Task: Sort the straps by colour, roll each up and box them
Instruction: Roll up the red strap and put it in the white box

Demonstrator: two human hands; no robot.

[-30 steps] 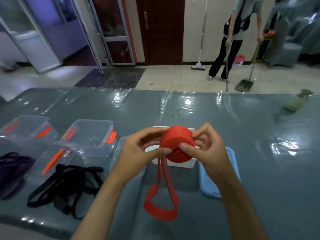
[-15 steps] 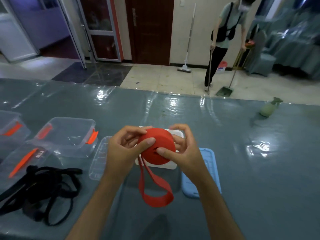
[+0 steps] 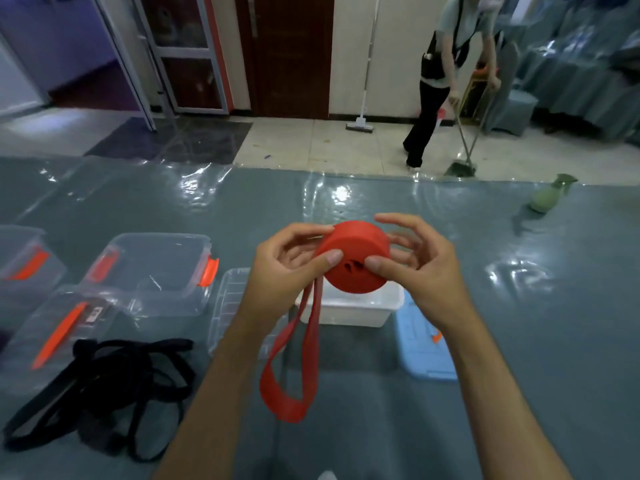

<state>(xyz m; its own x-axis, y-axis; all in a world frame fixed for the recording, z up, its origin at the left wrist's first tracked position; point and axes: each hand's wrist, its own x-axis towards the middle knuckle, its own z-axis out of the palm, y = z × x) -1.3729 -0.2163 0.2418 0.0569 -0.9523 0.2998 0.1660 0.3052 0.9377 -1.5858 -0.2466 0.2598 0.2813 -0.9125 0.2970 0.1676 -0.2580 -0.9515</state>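
- Red strap (image 3: 355,258), flat woven webbing wound into a thick disc-shaped roll, held in the air between both hands above the surface.
- Loose tail (image 3: 287,368) of the same webbing hanging from the roll's underside in a long narrow loop, below the left hand.
- Left hand (image 3: 284,268) clamped on the roll: thumb pressed on the near flat face, fingers curled over the far rim.
- Right hand (image 3: 419,265) likewise gripping it: thumb on the near face beside the other thumb, fingers arched behind the roll.
- White box (image 3: 349,310), opaque plastic with a rectangular rim, directly beneath the hands.
- Pale blue lid (image 3: 422,348), flat with rounded corners, under the right wrist.
- Clear ribbed lid (image 3: 228,303) just left of the left wrist.
- Clear plastic box (image 3: 156,268) with orange clips farther left of that hand.
- Black straps (image 3: 104,382), a loose tangled heap, low to the left of the left forearm.
- Surface (image 3: 519,341) grey-blue under glossy, wrinkled transparent film.
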